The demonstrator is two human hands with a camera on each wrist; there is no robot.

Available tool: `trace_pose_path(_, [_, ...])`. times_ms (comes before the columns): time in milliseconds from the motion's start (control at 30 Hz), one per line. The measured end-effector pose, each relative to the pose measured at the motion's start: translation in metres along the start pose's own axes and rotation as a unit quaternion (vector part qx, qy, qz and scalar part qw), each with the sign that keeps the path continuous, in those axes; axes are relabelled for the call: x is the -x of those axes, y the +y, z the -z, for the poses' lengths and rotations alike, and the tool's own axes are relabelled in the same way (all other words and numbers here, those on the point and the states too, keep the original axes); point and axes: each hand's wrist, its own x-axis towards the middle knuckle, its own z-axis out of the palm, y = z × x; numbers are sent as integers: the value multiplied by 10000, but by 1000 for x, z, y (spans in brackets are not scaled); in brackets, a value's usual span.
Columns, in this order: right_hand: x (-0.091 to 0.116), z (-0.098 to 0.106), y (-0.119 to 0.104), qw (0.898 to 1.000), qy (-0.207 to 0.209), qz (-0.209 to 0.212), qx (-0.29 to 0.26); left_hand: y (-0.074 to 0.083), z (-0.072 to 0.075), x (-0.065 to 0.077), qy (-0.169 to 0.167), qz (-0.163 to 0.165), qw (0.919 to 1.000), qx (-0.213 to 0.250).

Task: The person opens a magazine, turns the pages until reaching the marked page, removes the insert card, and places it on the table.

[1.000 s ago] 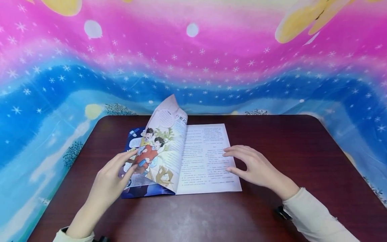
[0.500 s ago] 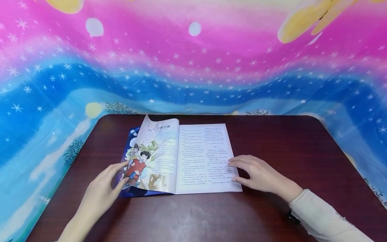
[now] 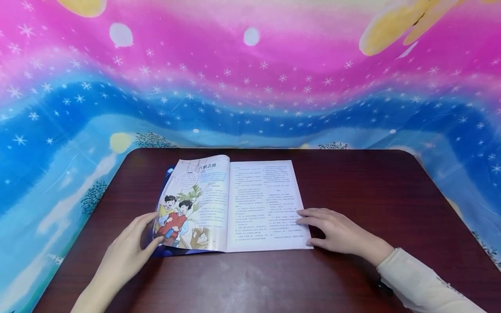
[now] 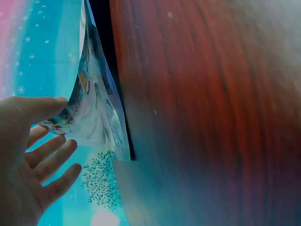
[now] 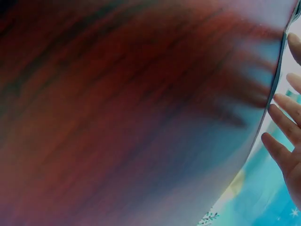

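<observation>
An open magazine (image 3: 266, 204) lies on the dark wooden table. Its right page carries printed text, and its left page (image 3: 213, 195) shows a cartoon of two figures beside text. At the left page's outer edge, my left hand (image 3: 127, 248) holds the sheet between thumb and fingers; the left wrist view shows this curled sheet (image 4: 91, 103) with the thumb on one side. My right hand (image 3: 336, 230) rests its extended fingertips along the magazine's right edge. In the right wrist view those fingers (image 5: 284, 122) are spread, partly cut off by the frame.
The reddish-brown table (image 3: 364, 187) stretches around the magazine on all sides. A pink and blue patterned cloth (image 3: 250, 87) hangs behind and beside it. A dark blue lower page (image 3: 188, 252) peeks out under the left page.
The left page has come down from a raised, curled position to lie nearly flat on the left side. My left hand moved left and nearer with it; my right hand shifted slightly toward me.
</observation>
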Motion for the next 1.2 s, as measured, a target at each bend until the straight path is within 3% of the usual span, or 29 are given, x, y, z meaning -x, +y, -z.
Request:
trace_pose_path(100, [0,0,-1,10000,-78,-46,-22,-4,1,2,-69,-87,9995,-312])
trace_pose_path(233, [0,1,-3,9999,-113,-98,-55,-10,3,2,-56,-461,9956,-809])
trace_pose_path(367, [1,2,-4,9997,-183,-152,-90,-13,3,0,-182,-734,9919,-1025])
trace_pose_path(700, [2,0,-4,9993,-261,-202,-175,-8,-11,-8,-943,-950,9889,-652])
trace_pose_path(1200, [0,-1,-9,9990,-141,-334,-276,-11,-22,-20,-1612,-733,9836,-356])
